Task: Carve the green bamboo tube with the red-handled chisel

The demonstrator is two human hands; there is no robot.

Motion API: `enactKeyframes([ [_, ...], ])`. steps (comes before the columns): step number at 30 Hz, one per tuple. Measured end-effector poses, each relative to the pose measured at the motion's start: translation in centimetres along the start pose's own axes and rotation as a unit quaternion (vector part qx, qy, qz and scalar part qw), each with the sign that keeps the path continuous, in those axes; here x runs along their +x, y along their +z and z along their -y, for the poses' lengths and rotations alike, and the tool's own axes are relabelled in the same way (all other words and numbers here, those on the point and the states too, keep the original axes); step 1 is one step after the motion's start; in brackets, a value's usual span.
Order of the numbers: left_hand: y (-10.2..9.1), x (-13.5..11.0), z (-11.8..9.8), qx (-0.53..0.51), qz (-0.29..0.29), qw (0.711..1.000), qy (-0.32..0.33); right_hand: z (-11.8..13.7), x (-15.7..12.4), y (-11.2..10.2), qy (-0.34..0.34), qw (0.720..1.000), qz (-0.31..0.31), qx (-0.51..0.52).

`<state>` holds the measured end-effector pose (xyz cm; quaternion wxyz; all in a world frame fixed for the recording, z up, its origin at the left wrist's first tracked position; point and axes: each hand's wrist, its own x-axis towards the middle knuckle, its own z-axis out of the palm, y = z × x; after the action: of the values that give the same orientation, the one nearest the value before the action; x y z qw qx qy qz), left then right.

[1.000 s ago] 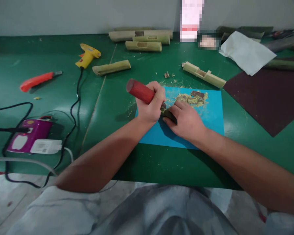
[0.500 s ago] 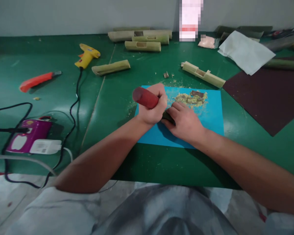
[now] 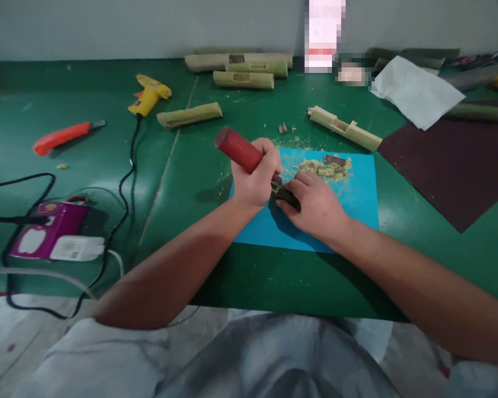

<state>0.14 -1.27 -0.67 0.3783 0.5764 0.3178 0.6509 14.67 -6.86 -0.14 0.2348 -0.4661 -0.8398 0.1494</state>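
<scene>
My left hand (image 3: 255, 174) is wrapped round a tool with a thick red wooden handle (image 3: 239, 149). The handle's butt points up and to the left. Its working end is down by a dark green bamboo piece (image 3: 288, 196) and mostly hidden, so its exact kind is unclear. My right hand (image 3: 315, 202) closes over the right part of that bamboo, thumb in front and fingers behind. Pale cut edges show on the bamboo between my hands. Both hands are over a blue sheet (image 3: 357, 207), where yellowish shavings (image 3: 315, 166) and a flat brown scrap (image 3: 334, 160) lie.
A notched bamboo piece (image 3: 344, 128) lies behind the sheet, beside dark brown sheet material (image 3: 448, 171). Several bamboo tubes (image 3: 243, 80) are at the back. To the left are a yellow glue gun (image 3: 147, 97), an orange-handled cutter (image 3: 62, 138) and a purple power block (image 3: 66, 221) with cords.
My left hand has tilted, and the red handle's butt has swung up and left. More of the bamboo shows between my hands. My right hand is nearly in the same place.
</scene>
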Motion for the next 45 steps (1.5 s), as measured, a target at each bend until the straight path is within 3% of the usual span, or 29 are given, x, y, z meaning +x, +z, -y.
enactKeyframes([
  [9,-0.3,0.4,0.2,-0.013,-0.009,0.999,-0.03,0.2,0.0,-0.1,-0.006,1.0,0.003,-0.01],
  [15,-0.3,0.4,0.3,0.051,-0.013,0.998,0.031,0.1,0.0,-0.1,-0.001,1.0,0.006,-0.002],
  [21,-0.5,0.1,-0.6,0.108,0.065,0.986,0.108,0.1,-0.1,0.2,-0.01,1.0,-0.012,0.02],
  [27,-0.5,0.1,-0.6,0.045,0.064,0.996,0.041,0.3,-0.1,0.5,-0.018,0.999,-0.007,0.025],
  [31,-0.4,0.2,0.0,-0.001,0.012,1.0,0.023,0.1,-0.1,0.2,0.004,0.999,-0.017,0.033],
  [33,-0.4,0.2,0.4,0.002,-0.003,0.999,0.034,0.1,-0.1,0.1,0.013,0.999,-0.02,0.036],
  [38,-0.4,0.2,0.9,0.031,0.028,0.997,0.066,0.2,-0.2,0.0,0.013,0.999,-0.02,0.032],
  [43,0.0,0.1,-0.2,0.049,0.009,0.997,0.06,0.2,-0.1,0.1,0.015,0.999,-0.016,0.032],
  [45,0.0,0.1,-0.6,0.06,0.029,0.995,0.069,0.2,-0.1,0.2,0.009,0.999,-0.012,0.033],
])
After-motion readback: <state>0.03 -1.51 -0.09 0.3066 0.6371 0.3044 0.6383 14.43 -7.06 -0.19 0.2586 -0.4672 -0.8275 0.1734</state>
